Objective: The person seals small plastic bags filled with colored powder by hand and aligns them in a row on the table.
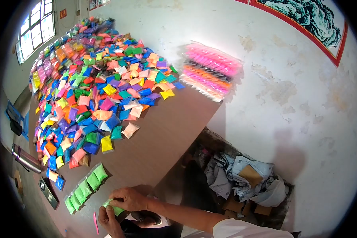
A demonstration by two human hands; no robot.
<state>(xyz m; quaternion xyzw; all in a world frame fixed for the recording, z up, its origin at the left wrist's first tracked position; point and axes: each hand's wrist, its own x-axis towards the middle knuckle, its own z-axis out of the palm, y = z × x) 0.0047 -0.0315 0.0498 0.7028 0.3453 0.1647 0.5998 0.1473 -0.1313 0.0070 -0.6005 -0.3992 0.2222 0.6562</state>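
Near the table's front edge, both my hands pinch one small light green packet (117, 210). My right hand (129, 199) grips its upper side, and my left hand (108, 220) holds its lower left side. The fingers partly cover the packet. Just beyond my hands lies a row of several light green packets (83, 191) in clear plastic, side by side. A thin pink tool (95, 223) rests on the table to the left of my left hand; its exact kind is too small to tell.
A large heap of colourful small packets (103, 87) covers the far left of the brown table (162, 123). Pink and orange bagged bundles (210, 69) lie at the far corner by the wall. A phone (48, 193) and a thermos flask (26, 158) are at left. Crumpled bags (250, 178) fill the floor at right.
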